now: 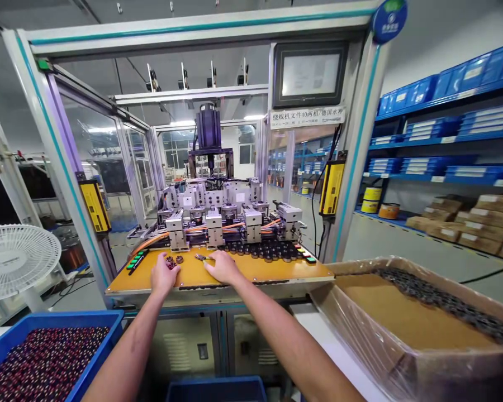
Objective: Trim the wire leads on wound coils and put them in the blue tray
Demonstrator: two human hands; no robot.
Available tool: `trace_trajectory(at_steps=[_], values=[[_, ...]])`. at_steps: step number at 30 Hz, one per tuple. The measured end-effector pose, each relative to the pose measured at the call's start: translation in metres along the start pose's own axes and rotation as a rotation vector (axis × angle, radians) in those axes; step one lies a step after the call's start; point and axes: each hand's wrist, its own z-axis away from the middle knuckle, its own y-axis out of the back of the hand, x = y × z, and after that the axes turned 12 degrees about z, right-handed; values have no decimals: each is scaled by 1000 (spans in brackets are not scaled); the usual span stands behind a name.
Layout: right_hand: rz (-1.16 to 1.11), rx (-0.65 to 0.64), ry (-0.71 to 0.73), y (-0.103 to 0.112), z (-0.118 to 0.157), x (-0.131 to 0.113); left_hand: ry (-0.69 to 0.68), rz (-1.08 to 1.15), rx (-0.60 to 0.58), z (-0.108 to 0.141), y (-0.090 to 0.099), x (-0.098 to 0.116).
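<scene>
On the left part of the yellow work surface (235, 273), my left hand (164, 273) has its fingers closed round small dark-red and copper wound parts (171, 263). Another such part (179, 259) lies just beyond its fingertips. My right hand (223, 267) is closed on a small pair of pliers or cutters (202, 257), whose jaws point left toward the wound parts. Behind both hands stands the winding machine (215, 226) with its row of metal blocks. Several black round parts (268, 252) sit in rows right of my right hand.
Green buttons (137, 261) are at the surface's left edge, coloured ones (305, 255) at its right. A blue bin (116, 321) of wound parts is lower left, a plastic-lined box (402, 324) of dark parts at right. A white fan (19, 262) stands left; yellow sensors flank the frame.
</scene>
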Motion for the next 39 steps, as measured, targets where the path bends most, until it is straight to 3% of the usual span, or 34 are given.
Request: trace_trajectory(at_steps=[3, 8, 13, 15, 17, 21, 25, 28, 34, 36, 39], values=[[-50, 182, 9, 3, 4, 0, -48, 195, -34, 30, 23, -2], [-154, 467, 98, 20, 14, -5, -101, 469, -80, 106, 64, 1], [-294, 534, 365, 70, 67, -49, -221, 562, -163, 186, 92, 5], [-329, 464, 553, 100, 100, -70, -318, 549, -169, 210, 100, 4], [-266, 298, 733, 125, 130, -83, -379, 555, -170, 228, 105, 4], [-140, -71, 825, 149, 165, -86, -303, 661, -223, 244, 106, 4], [-364, -336, 687, 151, 179, -85, -33, 927, -359, 248, 95, 4], [-562, -440, 556, 152, 188, -86, 47, 1029, -375, 251, 87, 6], [-846, -642, 483, 148, 213, -79, -34, 942, -312, 257, 89, 5], [-886, -622, 399, 143, 215, -77, -87, 876, -283, 259, 91, 2], [-963, -519, 120, 134, 212, -81, -189, 791, -256, 264, 91, -3]])
